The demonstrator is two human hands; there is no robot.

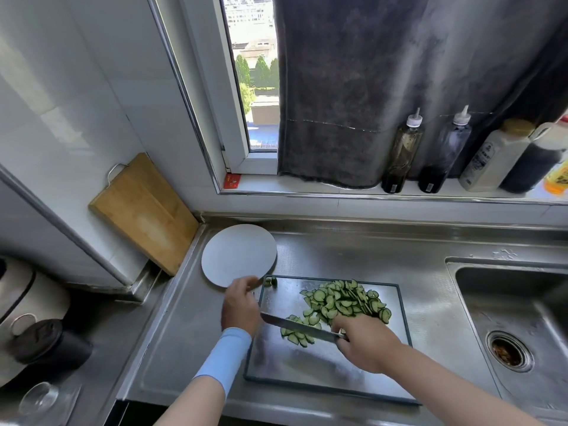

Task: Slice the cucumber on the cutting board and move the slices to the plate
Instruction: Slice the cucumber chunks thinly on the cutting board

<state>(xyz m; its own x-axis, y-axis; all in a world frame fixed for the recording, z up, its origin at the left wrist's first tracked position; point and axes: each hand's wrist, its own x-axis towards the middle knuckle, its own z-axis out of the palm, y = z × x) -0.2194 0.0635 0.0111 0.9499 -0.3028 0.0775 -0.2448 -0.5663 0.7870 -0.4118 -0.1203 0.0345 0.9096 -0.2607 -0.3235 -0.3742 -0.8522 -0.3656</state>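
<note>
Cucumber slices [344, 302] lie heaped on a steel-faced cutting board [322, 373] in the head view, the main pile just beyond the knuckles of the right hand [365, 342], whose fingers are clamped round the handle of a knife [301, 327]. The blade runs leftward from that grip, low across the board, its tip close to the left hand [241, 302]. A smaller cluster of slices lies under the blade and on its near side. The left hand, a pale blue sleeve [226, 355] on its forearm, sits at the near rim of a white plate [239, 253] with its back to the camera and its fingers curled at the rim. Whether they pinch the plate or only touch it cannot be told. The plate lies flat on the steel counter [184, 333] beyond that hand, just beside the board's far left corner. A dark green cucumber end [271, 281] sits just right of the left thumb, on that corner of the board. A sink [507, 302] opens to the right of the knife hand. A wooden board [144, 210] leans on the tiled wall beyond and left of the left hand. Sauce bottles [402, 155] stand on the windowsill well beyond the right hand, against a dark curtain [399, 87]
</note>
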